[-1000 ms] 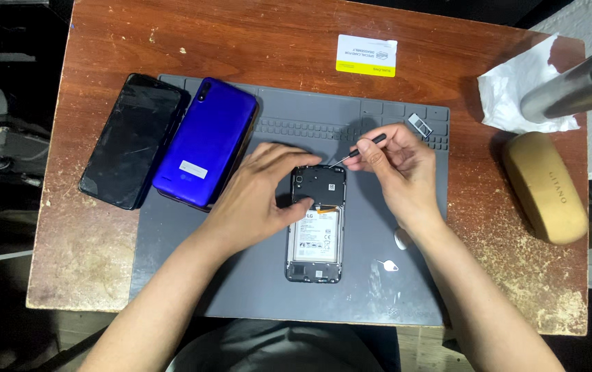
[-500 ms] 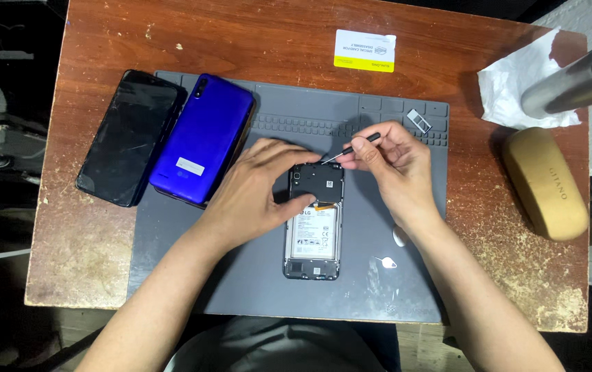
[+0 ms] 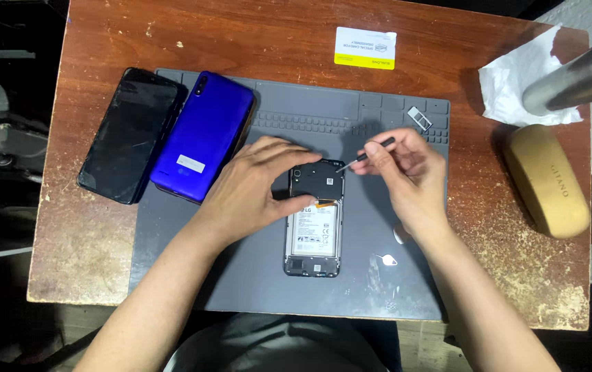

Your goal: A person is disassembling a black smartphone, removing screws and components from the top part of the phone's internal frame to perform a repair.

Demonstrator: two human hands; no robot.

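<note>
While the left hand [image 3: 255,186] stays pressed flat on the opened phone [image 3: 314,219] at mid-frame on the grey mat [image 3: 241,289], the right hand [image 3: 406,172], pinching a small screwdriver [image 3: 365,156], has drawn its tip slightly right, just off the phone's upper corner.

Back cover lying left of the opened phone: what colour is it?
Glossy blue back cover, with a small pale sticker near its lower end; seen in the head view.
</note>
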